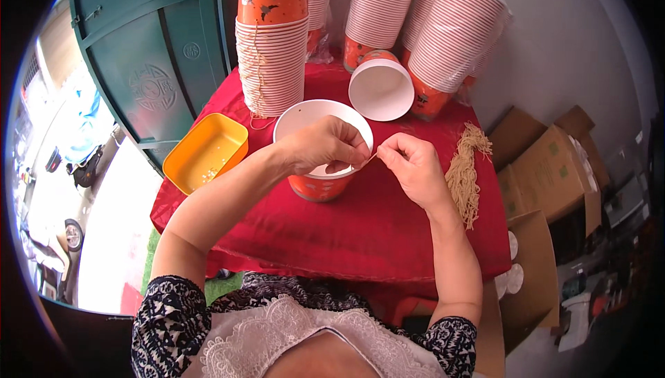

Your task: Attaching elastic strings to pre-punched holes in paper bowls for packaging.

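An orange paper cup [315, 185] with a white inside stands upright on the red tablecloth [360, 229]. My left hand [325, 144] rests over the cup's near rim, fingers pinched at the edge. My right hand [412, 163] is just to the right of the cup, thumb and forefinger pinching a thin tan string [369, 161] that runs to the cup's rim where the left fingers are. Both hands almost touch each other.
A bundle of tan strings [465, 174] lies right of my right hand. An orange tray [206, 151] sits at the left. Another cup [382, 88] lies tilted behind. Tall stacks of cups [271, 52] line the back. Cardboard boxes [547, 170] stand at the right, a green door [149, 52] at the left.
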The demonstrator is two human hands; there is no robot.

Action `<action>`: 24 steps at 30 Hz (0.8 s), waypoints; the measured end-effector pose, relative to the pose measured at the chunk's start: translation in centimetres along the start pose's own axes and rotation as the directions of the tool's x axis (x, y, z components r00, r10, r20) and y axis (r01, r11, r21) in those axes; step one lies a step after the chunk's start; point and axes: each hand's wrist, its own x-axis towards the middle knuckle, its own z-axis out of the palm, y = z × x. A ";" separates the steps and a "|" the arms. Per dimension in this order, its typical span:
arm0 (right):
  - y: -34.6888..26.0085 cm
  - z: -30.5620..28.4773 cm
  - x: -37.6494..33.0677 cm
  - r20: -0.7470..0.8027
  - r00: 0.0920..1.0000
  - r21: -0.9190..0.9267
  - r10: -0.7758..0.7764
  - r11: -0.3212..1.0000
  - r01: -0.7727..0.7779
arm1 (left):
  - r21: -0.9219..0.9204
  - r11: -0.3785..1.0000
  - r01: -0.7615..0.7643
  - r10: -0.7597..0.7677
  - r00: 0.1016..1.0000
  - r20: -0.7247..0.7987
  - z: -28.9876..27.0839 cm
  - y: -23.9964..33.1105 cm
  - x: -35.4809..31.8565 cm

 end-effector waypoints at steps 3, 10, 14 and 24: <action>0.2 0.3 0.3 -0.028 1.000 0.035 -0.010 0.999 0.011 | 0.012 1.000 0.012 -0.012 1.000 0.003 0.0 -0.1 0.1; -0.1 1.1 1.7 -0.003 0.999 0.029 -0.055 0.998 0.055 | 0.106 0.994 0.004 0.001 0.999 -0.044 1.1 0.2 0.3; 0.2 1.2 1.8 -0.055 0.998 0.162 0.001 0.987 0.008 | 0.100 0.995 0.016 -0.014 1.000 -0.016 0.6 0.1 0.5; 0.4 1.1 -0.7 -0.062 0.972 -0.339 -0.226 0.921 0.192 | 0.081 0.997 0.014 -0.013 1.000 -0.015 0.6 0.3 0.2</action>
